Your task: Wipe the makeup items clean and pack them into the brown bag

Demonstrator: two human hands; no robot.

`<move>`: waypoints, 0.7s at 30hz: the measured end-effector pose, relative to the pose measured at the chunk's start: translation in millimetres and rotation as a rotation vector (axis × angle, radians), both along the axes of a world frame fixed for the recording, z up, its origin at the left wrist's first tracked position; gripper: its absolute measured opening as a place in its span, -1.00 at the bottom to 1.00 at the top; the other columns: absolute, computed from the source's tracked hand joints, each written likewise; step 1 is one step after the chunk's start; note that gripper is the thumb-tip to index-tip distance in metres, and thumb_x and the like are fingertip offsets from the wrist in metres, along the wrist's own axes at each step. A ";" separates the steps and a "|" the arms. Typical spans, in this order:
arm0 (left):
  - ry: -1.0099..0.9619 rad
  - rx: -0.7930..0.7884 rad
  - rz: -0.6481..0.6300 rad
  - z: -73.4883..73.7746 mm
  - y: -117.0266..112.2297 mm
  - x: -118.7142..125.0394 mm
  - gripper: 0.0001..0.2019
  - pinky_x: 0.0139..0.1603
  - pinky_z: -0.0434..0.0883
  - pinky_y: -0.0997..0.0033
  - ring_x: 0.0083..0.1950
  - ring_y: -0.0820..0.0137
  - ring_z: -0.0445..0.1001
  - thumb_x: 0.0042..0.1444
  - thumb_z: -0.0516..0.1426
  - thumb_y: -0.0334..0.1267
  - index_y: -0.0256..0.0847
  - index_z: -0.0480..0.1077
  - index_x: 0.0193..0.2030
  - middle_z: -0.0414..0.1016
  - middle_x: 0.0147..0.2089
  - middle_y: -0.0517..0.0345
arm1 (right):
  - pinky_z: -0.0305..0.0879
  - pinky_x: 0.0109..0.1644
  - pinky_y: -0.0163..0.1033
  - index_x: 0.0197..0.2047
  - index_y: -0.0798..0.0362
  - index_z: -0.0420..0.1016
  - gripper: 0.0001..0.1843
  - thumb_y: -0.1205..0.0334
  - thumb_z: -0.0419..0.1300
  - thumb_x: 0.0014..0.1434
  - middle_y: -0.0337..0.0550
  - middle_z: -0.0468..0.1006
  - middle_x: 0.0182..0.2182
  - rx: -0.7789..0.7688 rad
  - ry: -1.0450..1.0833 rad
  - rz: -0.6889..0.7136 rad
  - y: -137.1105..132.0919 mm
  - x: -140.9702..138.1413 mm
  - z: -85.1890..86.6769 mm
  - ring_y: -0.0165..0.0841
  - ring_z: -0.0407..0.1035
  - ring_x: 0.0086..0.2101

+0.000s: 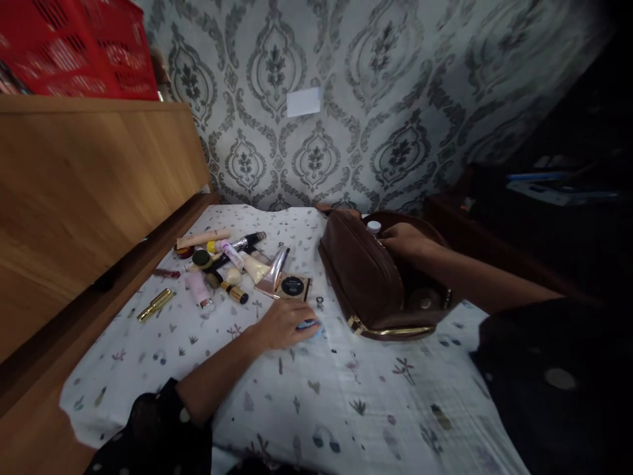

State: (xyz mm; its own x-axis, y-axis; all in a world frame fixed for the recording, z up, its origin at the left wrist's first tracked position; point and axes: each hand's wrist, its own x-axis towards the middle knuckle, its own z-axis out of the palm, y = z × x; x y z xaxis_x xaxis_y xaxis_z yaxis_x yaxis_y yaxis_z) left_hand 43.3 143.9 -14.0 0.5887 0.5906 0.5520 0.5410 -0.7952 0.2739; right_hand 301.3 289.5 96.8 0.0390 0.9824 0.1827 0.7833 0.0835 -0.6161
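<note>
On the white printed cloth, my left hand is closed over a small blue item, mostly covered by the fingers. My right hand reaches into the opening of a brown zip bag; its fingertips are hidden behind the bag's edge. Beside them a white round cap sticks up. Deeper in the bag lies a round item, too dim to make out. Just beyond my left hand are a square compact and a shiny pinkish tube.
Left of the bag lie several cosmetics: a pink tube, a gold tube, a black-and-gold tube and a cream tube. A wooden cabinet borders the cloth on the left, with a red basket on top. Patterned wall behind.
</note>
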 end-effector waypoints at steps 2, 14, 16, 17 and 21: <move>0.022 0.030 0.016 1.6 -0.6 -0.4 -0.70 -0.28 0.41 0.43 -0.35 0.39 0.51 0.33 0.02 -0.18 -0.23 0.45 -0.36 0.53 -0.43 0.09 | 0.16 -0.47 -0.34 -0.39 0.22 0.62 -0.86 0.37 0.24 0.14 -0.13 0.50 -0.61 0.012 0.054 -0.033 -15.3 -4.3 11.4 -0.44 0.29 -0.61; -0.006 0.016 0.250 7.3 6.3 -19.3 -0.68 -0.27 0.35 0.43 -0.36 0.39 0.48 0.30 0.01 -0.17 -0.19 0.43 -0.44 0.50 -0.44 0.10 | 0.10 -0.45 -0.31 -0.65 0.01 0.15 -0.48 -0.01 0.11 0.28 -0.32 0.18 -0.63 0.414 0.397 0.469 -126.2 -93.1 -42.9 -0.45 0.12 -0.56; -0.050 0.007 0.398 11.6 11.0 -29.5 -0.67 -0.26 0.33 0.44 -0.37 0.40 0.45 0.29 0.01 -0.17 -0.19 0.41 -0.46 0.49 -0.45 0.11 | 0.19 -0.40 -0.31 -0.59 0.02 0.24 -0.54 0.02 0.04 0.32 -0.27 0.28 -0.57 0.333 0.370 0.426 -122.6 -107.5 -68.9 -0.42 0.22 -0.51; -0.070 0.005 0.468 14.3 13.8 -35.8 -0.66 -0.26 0.32 0.45 -0.36 0.41 0.44 0.30 0.00 -0.17 -0.19 0.40 -0.46 0.48 -0.45 0.12 | 0.26 -0.33 -0.29 -0.49 0.03 0.35 -0.62 0.05 0.03 0.32 -0.22 0.38 -0.49 0.285 0.336 0.415 -119.2 -113.6 -81.1 -0.39 0.29 -0.45; -0.116 -0.003 0.689 22.9 25.1 -63.2 -0.63 -0.25 0.28 0.45 -0.35 0.40 0.43 0.34 -0.07 -0.18 -0.23 0.42 -0.39 0.48 -0.42 0.11 | 0.28 0.15 -0.01 0.01 0.15 0.46 -0.62 0.10 0.15 0.21 0.17 0.44 0.06 0.186 0.140 0.349 -106.6 -130.5 -118.4 -0.09 0.33 0.08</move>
State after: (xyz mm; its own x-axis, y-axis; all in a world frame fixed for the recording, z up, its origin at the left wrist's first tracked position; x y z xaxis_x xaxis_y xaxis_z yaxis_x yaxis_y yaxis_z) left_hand -20.0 169.0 8.9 0.0168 0.8100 0.5862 0.8889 -0.2805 0.3622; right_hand 170.8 182.9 -21.6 -0.2536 0.8918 0.3747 0.5978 0.4490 -0.6641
